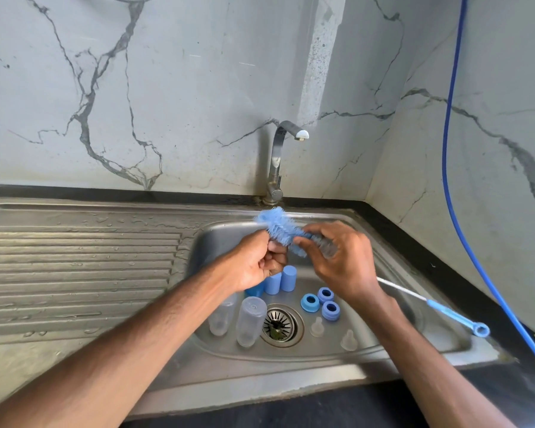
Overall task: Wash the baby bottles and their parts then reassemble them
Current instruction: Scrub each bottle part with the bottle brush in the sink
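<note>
The long blue bristle bottle brush (278, 228) is held above the steel sink basin (393, 341): the right hand (342, 261) grasps its head, the left hand (254, 264) pinches the bristles. The clear plastic bottles (250, 321) wait below. Better to rinse the bristles fully before scrubbing.

- Two clear bottles (250, 319) stand upside down in the sink, left of the drain.
- Blue caps (288, 278) stand behind them.
- Three blue rings (310, 302) sit right of the drain.
- Two clear nipples (317, 327) stand near the rings.
</note>
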The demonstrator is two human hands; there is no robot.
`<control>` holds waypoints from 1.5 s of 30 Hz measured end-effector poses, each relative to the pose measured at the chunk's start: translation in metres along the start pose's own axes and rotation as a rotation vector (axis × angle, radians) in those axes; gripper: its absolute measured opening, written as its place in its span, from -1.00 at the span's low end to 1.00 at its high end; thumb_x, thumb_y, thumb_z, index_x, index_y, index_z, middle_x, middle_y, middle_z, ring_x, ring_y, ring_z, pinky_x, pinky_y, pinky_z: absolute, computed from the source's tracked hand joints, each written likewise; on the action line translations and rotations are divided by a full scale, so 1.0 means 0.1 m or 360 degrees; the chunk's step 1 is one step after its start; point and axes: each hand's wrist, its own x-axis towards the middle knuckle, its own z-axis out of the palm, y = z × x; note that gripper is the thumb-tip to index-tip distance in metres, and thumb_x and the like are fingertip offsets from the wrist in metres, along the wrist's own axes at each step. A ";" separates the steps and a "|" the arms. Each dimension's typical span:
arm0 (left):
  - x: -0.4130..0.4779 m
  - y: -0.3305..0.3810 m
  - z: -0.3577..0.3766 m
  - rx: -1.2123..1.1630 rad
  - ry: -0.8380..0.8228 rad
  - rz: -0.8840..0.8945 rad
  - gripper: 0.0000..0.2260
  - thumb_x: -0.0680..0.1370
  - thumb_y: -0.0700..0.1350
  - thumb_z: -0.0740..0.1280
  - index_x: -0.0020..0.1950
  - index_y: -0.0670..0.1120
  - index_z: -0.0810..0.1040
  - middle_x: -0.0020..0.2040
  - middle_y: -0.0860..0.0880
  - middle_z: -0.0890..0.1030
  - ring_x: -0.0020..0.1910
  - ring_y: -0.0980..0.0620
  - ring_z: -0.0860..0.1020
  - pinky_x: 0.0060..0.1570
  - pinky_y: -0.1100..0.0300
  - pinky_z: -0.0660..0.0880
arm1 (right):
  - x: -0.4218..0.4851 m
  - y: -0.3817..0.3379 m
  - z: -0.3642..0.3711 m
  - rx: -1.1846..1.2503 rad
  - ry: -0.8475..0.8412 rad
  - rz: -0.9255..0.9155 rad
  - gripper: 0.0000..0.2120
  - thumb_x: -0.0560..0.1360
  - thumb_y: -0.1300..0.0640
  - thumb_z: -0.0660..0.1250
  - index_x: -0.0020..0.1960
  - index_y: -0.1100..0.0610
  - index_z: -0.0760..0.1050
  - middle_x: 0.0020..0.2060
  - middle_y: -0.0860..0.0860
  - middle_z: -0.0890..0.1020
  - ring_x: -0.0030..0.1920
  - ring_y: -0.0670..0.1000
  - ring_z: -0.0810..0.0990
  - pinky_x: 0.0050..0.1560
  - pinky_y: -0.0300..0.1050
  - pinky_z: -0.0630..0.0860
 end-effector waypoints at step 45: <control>0.94 -0.96 0.52 0.2170 -0.0176 0.0403 -0.83 0.51 -0.10 0.50 -0.28 0.07 0.67 -0.15 0.13 0.72 -0.05 0.06 0.67 -0.01 0.22 0.57 | 0.09 0.63 -0.10 -0.0118 -0.0086 0.0602 -0.81 0.54 -0.09 0.46 0.00 0.02 0.69 -0.17 -0.06 0.72 -0.13 0.09 0.65 -0.16 -0.11 0.42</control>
